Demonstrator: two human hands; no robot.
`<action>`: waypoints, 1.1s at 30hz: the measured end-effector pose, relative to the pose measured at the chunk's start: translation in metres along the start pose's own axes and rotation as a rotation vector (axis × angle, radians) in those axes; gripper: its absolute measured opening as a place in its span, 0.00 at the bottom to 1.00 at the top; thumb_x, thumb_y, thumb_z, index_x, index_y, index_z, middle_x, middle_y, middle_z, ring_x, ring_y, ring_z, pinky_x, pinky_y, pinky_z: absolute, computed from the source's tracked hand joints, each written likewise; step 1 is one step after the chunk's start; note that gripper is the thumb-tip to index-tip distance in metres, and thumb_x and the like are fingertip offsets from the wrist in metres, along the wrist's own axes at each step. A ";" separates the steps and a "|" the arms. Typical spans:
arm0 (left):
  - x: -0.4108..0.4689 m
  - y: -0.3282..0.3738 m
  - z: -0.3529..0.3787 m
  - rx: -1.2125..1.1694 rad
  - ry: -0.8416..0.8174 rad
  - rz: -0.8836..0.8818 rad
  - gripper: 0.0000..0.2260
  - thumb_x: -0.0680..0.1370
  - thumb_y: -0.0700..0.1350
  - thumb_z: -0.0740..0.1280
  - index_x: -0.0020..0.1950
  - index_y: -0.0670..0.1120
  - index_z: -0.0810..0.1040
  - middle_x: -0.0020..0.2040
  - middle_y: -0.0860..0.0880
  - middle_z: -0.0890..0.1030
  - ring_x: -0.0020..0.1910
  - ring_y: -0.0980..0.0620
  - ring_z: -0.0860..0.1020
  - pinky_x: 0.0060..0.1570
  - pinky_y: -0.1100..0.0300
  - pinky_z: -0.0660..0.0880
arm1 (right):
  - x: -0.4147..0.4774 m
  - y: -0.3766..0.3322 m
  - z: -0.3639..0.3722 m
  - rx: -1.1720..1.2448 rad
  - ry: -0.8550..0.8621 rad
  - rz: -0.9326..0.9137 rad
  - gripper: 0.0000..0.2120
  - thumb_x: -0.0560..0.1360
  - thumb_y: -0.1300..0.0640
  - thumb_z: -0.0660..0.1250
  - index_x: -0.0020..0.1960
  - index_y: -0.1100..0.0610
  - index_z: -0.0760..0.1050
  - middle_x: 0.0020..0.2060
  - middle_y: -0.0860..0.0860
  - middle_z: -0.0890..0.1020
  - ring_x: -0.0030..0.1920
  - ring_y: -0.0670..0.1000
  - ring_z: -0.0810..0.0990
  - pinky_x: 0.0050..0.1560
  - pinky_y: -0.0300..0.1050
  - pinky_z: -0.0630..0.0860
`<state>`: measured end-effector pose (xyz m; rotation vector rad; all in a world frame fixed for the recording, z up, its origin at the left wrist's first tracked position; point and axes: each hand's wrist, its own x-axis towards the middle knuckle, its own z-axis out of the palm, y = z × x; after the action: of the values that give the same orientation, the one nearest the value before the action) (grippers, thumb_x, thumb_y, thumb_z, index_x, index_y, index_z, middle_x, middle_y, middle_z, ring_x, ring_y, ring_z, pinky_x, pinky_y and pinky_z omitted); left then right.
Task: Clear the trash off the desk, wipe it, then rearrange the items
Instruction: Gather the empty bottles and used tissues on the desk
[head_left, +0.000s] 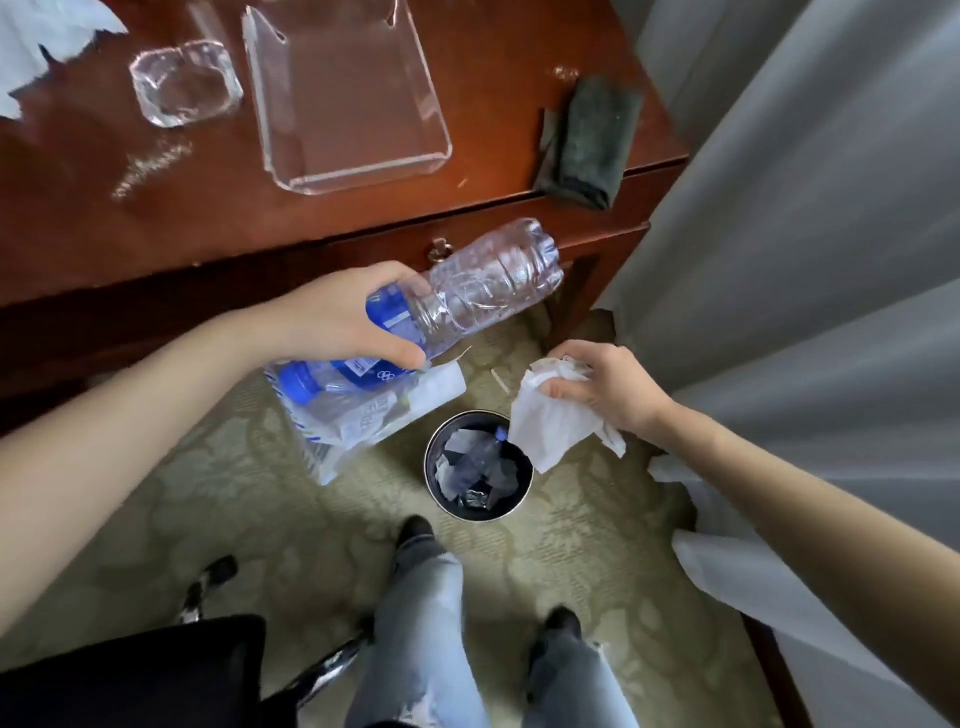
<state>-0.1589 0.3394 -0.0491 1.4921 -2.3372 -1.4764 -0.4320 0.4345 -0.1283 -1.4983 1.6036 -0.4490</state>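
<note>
Where left fingers (382, 275) curl, the bottle (488, 278) lies enclosed.

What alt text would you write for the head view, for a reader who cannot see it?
Standing over a round bin holding trash, a person grips an empty plastic bottle in the left hand and a crumpled white tissue in the right hand. Behind, a wooden desk bears a clear tray, glass dish and dark cloth.

View: one wide-angle camera, worn on the person's head.
Facing: forward and steeply down onto the waste bin (470, 513), near frame centre.
Beyond bin: desk (78, 208), across the top.
Before bin: wearer's shoes (415, 527).
Nearness: close, standing over the bin.
</note>
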 end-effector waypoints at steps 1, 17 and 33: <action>0.004 -0.008 0.017 -0.010 0.009 -0.025 0.26 0.63 0.52 0.78 0.57 0.62 0.72 0.54 0.67 0.74 0.53 0.69 0.71 0.50 0.71 0.65 | 0.000 0.017 0.006 0.002 -0.014 -0.001 0.13 0.70 0.51 0.72 0.51 0.56 0.79 0.44 0.50 0.82 0.46 0.48 0.79 0.46 0.40 0.73; 0.152 -0.227 0.247 -0.081 0.055 -0.052 0.26 0.62 0.54 0.77 0.57 0.64 0.71 0.55 0.66 0.73 0.53 0.68 0.72 0.52 0.65 0.67 | 0.119 0.289 0.213 -0.079 -0.165 -0.111 0.17 0.69 0.48 0.73 0.54 0.55 0.78 0.48 0.50 0.82 0.50 0.49 0.79 0.49 0.37 0.72; 0.196 -0.302 0.351 -0.043 -0.147 -0.056 0.26 0.68 0.56 0.73 0.63 0.64 0.66 0.59 0.68 0.70 0.48 0.77 0.72 0.49 0.76 0.67 | 0.135 0.377 0.204 0.042 -0.259 -0.243 0.10 0.75 0.69 0.63 0.48 0.58 0.80 0.38 0.49 0.84 0.39 0.46 0.80 0.46 0.36 0.75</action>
<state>-0.2098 0.4141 -0.5435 1.4987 -2.3432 -1.6940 -0.4927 0.4474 -0.5733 -1.6536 1.2115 -0.4010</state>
